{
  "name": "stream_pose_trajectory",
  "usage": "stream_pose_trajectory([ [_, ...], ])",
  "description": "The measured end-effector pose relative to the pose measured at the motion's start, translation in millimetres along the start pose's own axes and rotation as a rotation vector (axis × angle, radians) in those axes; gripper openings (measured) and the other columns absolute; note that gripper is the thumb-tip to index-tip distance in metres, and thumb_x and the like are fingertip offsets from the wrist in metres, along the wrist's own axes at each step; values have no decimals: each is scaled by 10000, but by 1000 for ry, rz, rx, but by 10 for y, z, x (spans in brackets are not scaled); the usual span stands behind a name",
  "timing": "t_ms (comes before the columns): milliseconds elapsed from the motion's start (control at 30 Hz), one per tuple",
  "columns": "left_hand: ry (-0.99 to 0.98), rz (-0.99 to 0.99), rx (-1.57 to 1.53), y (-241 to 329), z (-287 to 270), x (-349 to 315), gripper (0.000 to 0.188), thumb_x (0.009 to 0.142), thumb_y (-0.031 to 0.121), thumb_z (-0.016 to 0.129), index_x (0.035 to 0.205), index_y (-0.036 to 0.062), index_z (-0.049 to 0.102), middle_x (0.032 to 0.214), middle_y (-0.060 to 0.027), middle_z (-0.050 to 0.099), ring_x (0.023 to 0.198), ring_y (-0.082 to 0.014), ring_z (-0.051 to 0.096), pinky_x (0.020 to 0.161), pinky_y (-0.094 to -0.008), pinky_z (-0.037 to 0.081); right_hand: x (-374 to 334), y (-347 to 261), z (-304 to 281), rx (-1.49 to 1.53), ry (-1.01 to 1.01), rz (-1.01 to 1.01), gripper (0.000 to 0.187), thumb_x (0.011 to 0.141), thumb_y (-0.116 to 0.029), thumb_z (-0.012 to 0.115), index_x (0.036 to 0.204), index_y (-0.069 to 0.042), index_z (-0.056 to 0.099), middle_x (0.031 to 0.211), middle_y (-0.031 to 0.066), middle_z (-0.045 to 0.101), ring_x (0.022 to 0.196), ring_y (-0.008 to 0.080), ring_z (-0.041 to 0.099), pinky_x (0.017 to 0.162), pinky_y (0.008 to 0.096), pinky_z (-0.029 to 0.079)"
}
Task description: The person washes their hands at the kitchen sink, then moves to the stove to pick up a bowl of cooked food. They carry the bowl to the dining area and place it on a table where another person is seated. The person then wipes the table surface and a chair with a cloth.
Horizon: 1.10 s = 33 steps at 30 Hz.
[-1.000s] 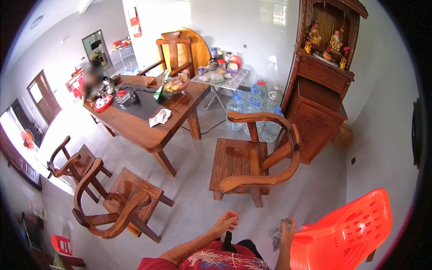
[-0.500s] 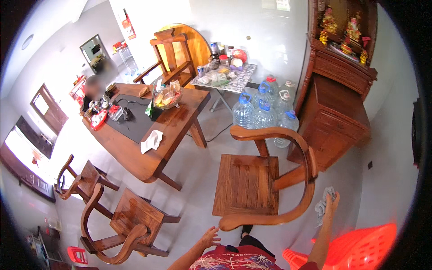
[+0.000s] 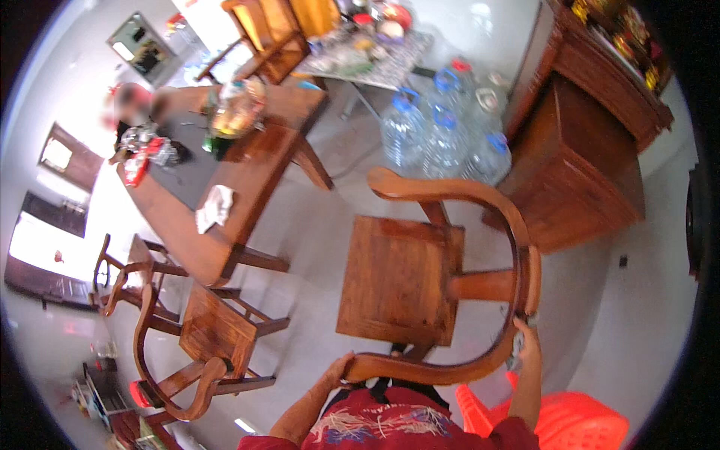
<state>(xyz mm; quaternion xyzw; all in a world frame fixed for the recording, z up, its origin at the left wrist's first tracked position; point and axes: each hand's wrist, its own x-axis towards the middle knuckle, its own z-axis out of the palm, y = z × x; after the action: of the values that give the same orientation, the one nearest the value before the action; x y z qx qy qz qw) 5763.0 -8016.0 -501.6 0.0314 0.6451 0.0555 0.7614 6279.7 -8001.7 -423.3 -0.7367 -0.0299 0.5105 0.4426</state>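
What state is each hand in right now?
Left hand: at a wooden armrest; grip cannot be told.
Right hand: holding grey cloth by the chair's back rail.

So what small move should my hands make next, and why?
Perhaps slide the grey cloth along the curved rail of the wooden chair: your right hand holds it close against that rail, and your left hand is at the rail's left end.
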Motion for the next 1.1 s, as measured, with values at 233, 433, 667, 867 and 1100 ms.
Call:
stream_pose_trajectory([
  [233,-28,-5,-192,-32,-309,438,654,821,550,508,1220,32,477,1214,-161,509,1055,-350,525,773,-609,447,105,-406,-76,-170,-203,-47,619,634,-13,732,1193,-11,466,1039,80,588,920,202,568,820,354,459],
  [433,139,252,-220,-38,-155,404,463,910,405,414,1009,3,622,985,-174,617,858,-283,607,756,-387,506,176,-556,-384,45,140,-16,550,683,-63,693,1185,2,475,1034,127,586,957,260,568,848,410,452],
  [667,757,363,421,87,178,375,521,847,437,397,743,16,684,807,-207,650,807,-335,622,767,-439,465,625,-1940,424,4,32,-549,436,750,-144,643,1140,10,526,975,92,613,871,199,589,772,324,476],
  [867,933,183,617,249,335,178,460,831,429,364,766,131,709,881,-186,651,869,-371,610,789,-470,452,1517,-2190,1273,-587,-54,-542,456,749,-236,648,1136,-16,548,1004,100,609,912,202,566,791,348,448],
  [1100,818,143,570,203,334,174,447,849,402,347,786,140,703,909,-171,649,907,-354,599,808,-453,441,1837,-1925,1212,-497,-30,-239,761,659,-478,707,1247,-48,486,1189,112,534,1078,261,490,912,394,369],
])
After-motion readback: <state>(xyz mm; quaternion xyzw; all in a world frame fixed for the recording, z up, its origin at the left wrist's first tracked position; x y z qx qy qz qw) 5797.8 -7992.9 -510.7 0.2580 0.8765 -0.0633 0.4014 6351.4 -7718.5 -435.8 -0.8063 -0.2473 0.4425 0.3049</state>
